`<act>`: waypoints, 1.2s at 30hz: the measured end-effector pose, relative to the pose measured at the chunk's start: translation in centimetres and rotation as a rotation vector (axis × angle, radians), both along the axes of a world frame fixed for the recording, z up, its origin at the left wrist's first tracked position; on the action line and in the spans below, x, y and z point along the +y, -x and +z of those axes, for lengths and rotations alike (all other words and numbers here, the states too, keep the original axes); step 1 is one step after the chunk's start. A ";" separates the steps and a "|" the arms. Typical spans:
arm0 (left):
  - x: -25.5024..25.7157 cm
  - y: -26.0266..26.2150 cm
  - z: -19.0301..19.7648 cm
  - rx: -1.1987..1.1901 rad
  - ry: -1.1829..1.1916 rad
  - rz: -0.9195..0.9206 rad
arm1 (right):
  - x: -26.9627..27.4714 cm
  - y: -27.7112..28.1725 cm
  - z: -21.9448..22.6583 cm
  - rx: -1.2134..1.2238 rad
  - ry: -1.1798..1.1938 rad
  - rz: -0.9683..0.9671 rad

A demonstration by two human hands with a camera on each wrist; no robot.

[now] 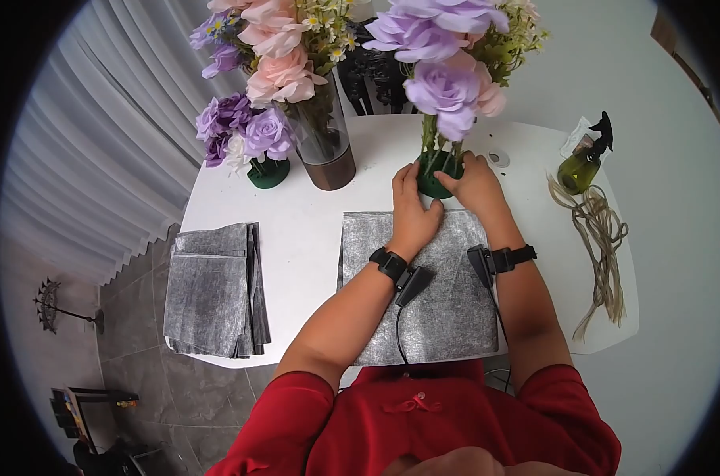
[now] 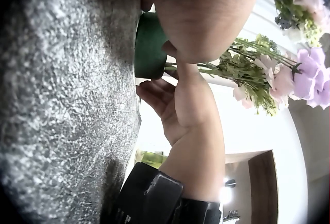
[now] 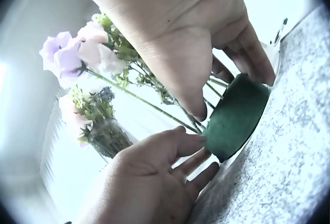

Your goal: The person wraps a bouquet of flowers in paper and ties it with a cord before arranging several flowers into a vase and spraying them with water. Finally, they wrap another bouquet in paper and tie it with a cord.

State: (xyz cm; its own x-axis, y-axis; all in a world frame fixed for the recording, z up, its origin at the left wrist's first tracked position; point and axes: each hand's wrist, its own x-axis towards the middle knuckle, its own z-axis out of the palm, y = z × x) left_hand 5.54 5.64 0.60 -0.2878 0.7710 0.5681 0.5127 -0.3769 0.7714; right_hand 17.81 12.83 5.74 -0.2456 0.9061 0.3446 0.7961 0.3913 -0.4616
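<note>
A round green floral foam base [image 1: 433, 187] stands on the white table just beyond a square grey sheet [image 1: 447, 317]. Tall artificial lilac and pink roses [image 1: 445, 89] rise from it on green stems. My left hand [image 1: 414, 220] holds the base's left side, thumb towards me. On the other side my right hand [image 1: 482, 189] grips it, with the thumb over the top edge and the fingers round the far side. In the right wrist view the smooth side of the foam base [image 3: 237, 116] shows between both hands.
At the back left stand a glass vase [image 1: 325, 151] of pink roses and a small purple arrangement [image 1: 249, 135] in green foam. Folded grey sheets [image 1: 209, 293] lie at the left. To the right are a green spray bottle [image 1: 579, 168] and a bundle of raffia strands [image 1: 602, 246].
</note>
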 end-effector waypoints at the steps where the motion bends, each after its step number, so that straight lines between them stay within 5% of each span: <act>1: 0.0 0.0 -0.1 0.017 0.006 0.019 | 0.2 -0.2 0.0 0.000 0.000 -0.001; 15: 0.9 0.8 -0.8 -0.100 -0.038 0.238 | 3.0 -1.5 -2.3 0.662 0.740 0.430; 28: 0.2 0.3 0.2 -0.085 0.007 0.263 | 2.4 -2.1 -2.4 0.667 0.764 0.561; 36: 0.2 0.7 -0.1 -0.068 0.023 0.397 | 3.7 -2.3 -3.7 0.950 0.816 0.346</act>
State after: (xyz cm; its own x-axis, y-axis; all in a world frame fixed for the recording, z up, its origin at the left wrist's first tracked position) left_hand 4.88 5.81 0.50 -0.6022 0.6050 0.5209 0.5622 -0.1419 0.8147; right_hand 20.16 16.53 2.06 -0.4736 0.8743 -0.1058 -0.0569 -0.1503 -0.9870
